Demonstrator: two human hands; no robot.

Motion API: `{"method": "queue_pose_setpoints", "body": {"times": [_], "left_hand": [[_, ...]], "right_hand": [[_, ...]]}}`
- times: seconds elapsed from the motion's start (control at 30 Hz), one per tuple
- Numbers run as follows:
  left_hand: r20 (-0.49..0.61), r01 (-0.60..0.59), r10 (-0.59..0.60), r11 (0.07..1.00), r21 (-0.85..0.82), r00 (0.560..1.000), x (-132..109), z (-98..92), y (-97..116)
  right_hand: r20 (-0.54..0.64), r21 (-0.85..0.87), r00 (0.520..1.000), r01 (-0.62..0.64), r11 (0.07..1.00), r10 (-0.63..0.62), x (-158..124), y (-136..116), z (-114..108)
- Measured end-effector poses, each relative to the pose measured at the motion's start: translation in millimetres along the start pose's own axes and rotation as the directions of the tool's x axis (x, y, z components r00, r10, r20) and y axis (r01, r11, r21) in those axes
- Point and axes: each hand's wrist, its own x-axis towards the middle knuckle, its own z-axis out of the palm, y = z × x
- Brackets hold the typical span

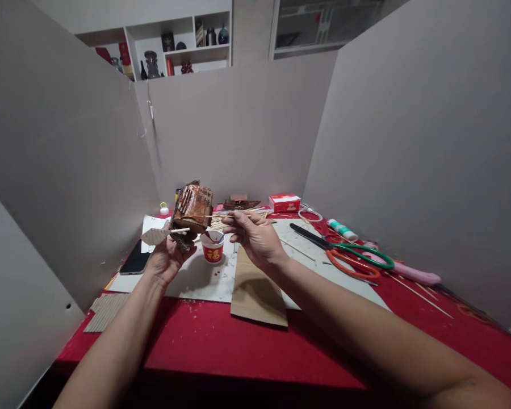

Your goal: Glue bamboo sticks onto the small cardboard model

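My left hand (170,254) is closed round the base of a small brown, glossy model (192,207) with a pale leaf-shaped piece (155,236) on a stick at its left, held up above the table. My right hand (255,236) pinches a thin wooden stick (215,216) whose tip touches the model's right side. Just below them stands a small red and white paper cup (213,247) with dark paint inside.
A red cloth (221,346) covers the table, with a white mat (204,278) and a cardboard sheet (255,292) on it. To the right lie scissors (349,255), a glue tube (343,229), skewers and a red box (284,203). A phone (135,258) lies at left. Grey partition walls enclose three sides.
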Motion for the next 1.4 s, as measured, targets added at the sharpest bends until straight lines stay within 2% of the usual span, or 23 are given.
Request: {"method": "queue_pose_setpoints", "body": {"times": [0.13, 0.43, 0.7, 0.9, 1.13, 1.3, 1.4], "left_hand": [[-0.025, 0.007, -0.007, 1.000, -0.009, 1.000, -1.5, 2.4, 1.6], [-0.059, 0.045, -0.050, 0.996, -0.083, 0.997, 0.5, 0.1, 3.0], [-0.074, 0.049, -0.060, 0.989, -0.139, 0.995, -0.3, -2.5, 5.0], [-0.089, 0.028, -0.041, 0.990, -0.137, 0.995, -0.6, -1.1, 4.9], [-0.033, 0.052, -0.058, 0.985, -0.164, 0.998, 1.4, -8.1, 4.8], [-0.037, 0.036, -0.043, 0.987, -0.154, 0.998, 0.3, -6.2, 4.3], [-0.041, 0.039, -0.045, 0.989, -0.143, 0.998, -0.8, -4.3, 5.0]], "right_hand": [[0.013, -0.050, 1.000, 0.006, 0.999, -0.005, 1.2, -2.4, -3.9], [-0.093, 0.010, 0.993, -0.074, 0.997, 0.075, 10.1, -5.5, -16.0], [-0.002, -0.018, 0.986, -0.165, 0.986, 0.165, 0.6, 15.3, -15.6], [0.033, -0.051, 0.991, -0.129, 0.990, 0.131, 0.3, 17.1, -15.7], [0.076, -0.149, 0.993, -0.083, 0.985, 0.095, 0.4, 13.0, -17.5], [0.027, -0.133, 1.000, 0.004, 0.991, -0.001, 5.4, 10.4, -20.2], [0.029, -0.166, 1.000, -0.003, 0.986, 0.008, 4.7, 13.0, -21.2]]}}
